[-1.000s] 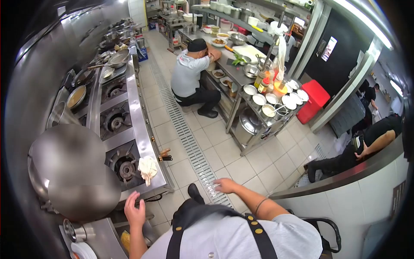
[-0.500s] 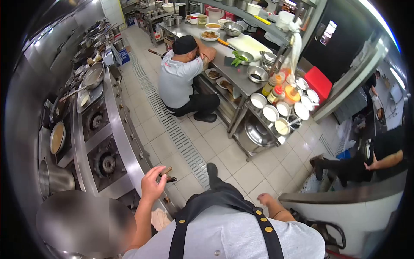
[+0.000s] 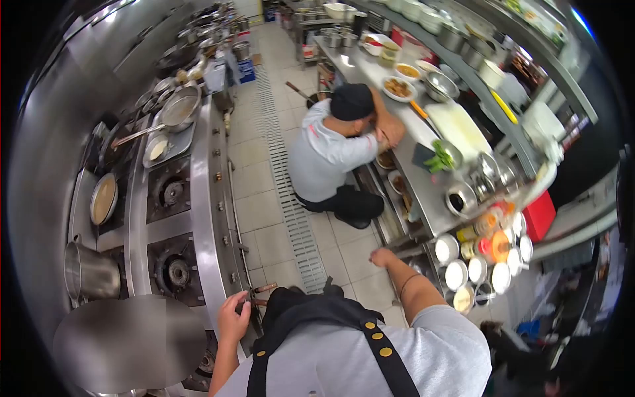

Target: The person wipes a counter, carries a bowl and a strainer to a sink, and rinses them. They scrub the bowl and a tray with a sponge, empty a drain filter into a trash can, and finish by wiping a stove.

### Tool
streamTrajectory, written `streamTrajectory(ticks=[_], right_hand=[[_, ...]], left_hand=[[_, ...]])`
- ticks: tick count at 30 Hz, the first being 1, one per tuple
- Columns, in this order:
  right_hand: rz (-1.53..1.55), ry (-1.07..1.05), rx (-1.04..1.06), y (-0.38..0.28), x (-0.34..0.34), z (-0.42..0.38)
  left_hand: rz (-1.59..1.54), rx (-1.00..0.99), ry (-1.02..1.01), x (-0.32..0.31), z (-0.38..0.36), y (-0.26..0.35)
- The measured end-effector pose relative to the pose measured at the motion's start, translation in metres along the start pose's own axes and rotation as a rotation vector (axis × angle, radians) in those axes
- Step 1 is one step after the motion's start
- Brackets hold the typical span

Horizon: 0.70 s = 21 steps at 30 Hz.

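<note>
My left hand [image 3: 235, 317] is low beside the stove's front edge, fingers bent and thumb apart, with a dark gap or small dark patch between them. Just beyond its fingertips a brown handle-like piece [image 3: 266, 288] sticks out between the stove and my apron [image 3: 311, 306]. On the other side, my right hand [image 3: 380, 257] is held out over the floor with its fingers curled in and nothing showing in them. It is near the end of the steel worktable [image 3: 413, 215].
A person [image 3: 331, 155] crouches at the worktable, arms on its edge. At left, the gas stove [image 3: 177, 272] carries a steel pot [image 3: 92, 271] and pans [image 3: 180, 109]. White containers [image 3: 456, 274] and sauce bottles stand at right. A drain grate [image 3: 284, 185] runs along the floor.
My view has turned right to left across the scene and I am nearer the crouching person and worktable. My right arm has swung forward and out; my left hand's fingers are more bent.
</note>
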State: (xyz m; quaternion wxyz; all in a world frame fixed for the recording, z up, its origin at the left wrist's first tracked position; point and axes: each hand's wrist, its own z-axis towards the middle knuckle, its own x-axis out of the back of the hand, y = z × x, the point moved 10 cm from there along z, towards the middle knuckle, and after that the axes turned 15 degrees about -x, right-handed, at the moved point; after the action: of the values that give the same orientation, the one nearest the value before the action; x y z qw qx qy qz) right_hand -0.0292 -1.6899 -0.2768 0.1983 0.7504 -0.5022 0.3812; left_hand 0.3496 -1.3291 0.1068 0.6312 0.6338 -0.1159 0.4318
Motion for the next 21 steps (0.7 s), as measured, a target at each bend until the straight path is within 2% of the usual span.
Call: streamTrajectory(ticks=[2,3,5,8,9,11,12,14,15,18,19,21], right_hand=[[0.384,0.04,-0.11,-0.036,0.101,0.025],[0.468,0.028,-0.147,-0.055,0.128,0.049],[0.53,0.048,-0.062,-0.115,0.173,0.083],[0.587,0.003,0.066,-0.214,0.188,0.128],[0.636,-0.123,0.104,-0.246,0.17,0.154],[0.684,-0.302,0.168,-0.32,0.175,0.145],[0.662,-0.308,0.177,-0.35,0.183,0.14],[0.731,-0.524,0.231,-0.415,0.189,0.134],[0.714,-0.538,0.243,-0.444,0.2,0.139],[0.704,-0.669,0.37,-0.544,0.234,0.157],[0.792,-0.658,0.389,-0.574,0.25,0.171],[0.975,-0.635,0.435,-0.635,0.289,0.197]], left_hand=[[-0.029,0.093,0.123,0.012,-0.004,-0.029],[-0.009,0.134,0.172,0.018,-0.003,-0.037],[-0.02,0.124,0.174,0.023,0.009,-0.04],[0.046,0.151,0.179,0.037,0.028,-0.064],[0.068,0.138,0.158,0.039,0.037,-0.07],[0.055,0.165,0.228,0.056,0.05,-0.087],[0.088,0.162,0.248,0.065,0.055,-0.092],[0.16,0.154,0.287,0.085,0.066,-0.092],[0.168,0.173,0.3,0.093,0.068,-0.097],[0.196,0.294,0.398,0.118,0.062,-0.118],[0.209,0.312,0.406,0.119,0.058,-0.125],[0.172,0.493,0.478,0.117,0.039,-0.148]])
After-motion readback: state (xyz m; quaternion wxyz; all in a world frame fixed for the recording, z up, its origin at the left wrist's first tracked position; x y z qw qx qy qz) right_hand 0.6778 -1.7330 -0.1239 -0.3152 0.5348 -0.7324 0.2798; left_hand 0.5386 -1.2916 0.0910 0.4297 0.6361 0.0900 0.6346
